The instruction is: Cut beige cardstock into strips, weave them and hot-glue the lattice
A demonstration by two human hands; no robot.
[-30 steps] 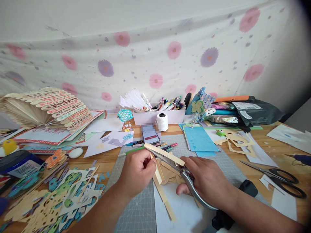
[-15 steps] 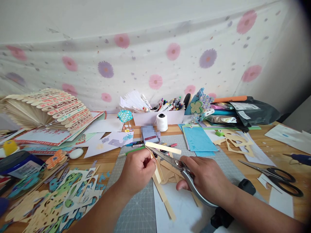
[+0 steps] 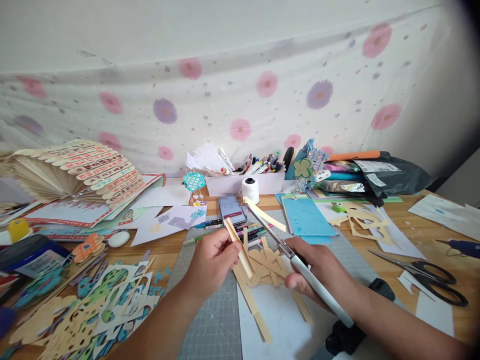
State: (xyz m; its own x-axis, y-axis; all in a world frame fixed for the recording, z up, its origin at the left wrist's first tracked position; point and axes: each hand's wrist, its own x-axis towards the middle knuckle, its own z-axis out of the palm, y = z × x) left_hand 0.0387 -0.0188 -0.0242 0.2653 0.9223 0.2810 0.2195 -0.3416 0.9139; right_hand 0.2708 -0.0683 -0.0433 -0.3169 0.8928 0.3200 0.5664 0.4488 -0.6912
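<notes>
Between the thumb and fingers of my left hand [image 3: 213,257] is a folded cream paper strip [image 3: 243,255], slanting down to the right. My right hand [image 3: 322,267] is closed round the grey handles of large metal scissors [image 3: 313,285], whose blades point up and left. A loose pale yellow strip [image 3: 268,216] lies along the far side of the blades, apart from my left hand. Below, several tan cut-outs and strips [image 3: 268,262] lie on a white sheet [image 3: 277,320] over a grey cutting mat [image 3: 210,320].
Paper scraps [image 3: 75,325] and a blue jar [image 3: 30,255] are at the left. Behind stand a phone [image 3: 230,210], a thread spool [image 3: 250,191] and a pen box [image 3: 243,183]. Blue sheets [image 3: 311,215], black-handled scissors [image 3: 431,275] and a glue gun [image 3: 459,246] are at the right.
The yellow strip across the blades has come away from my left hand and shifted right. The scissors have moved back from the held strip, and their handles have turned.
</notes>
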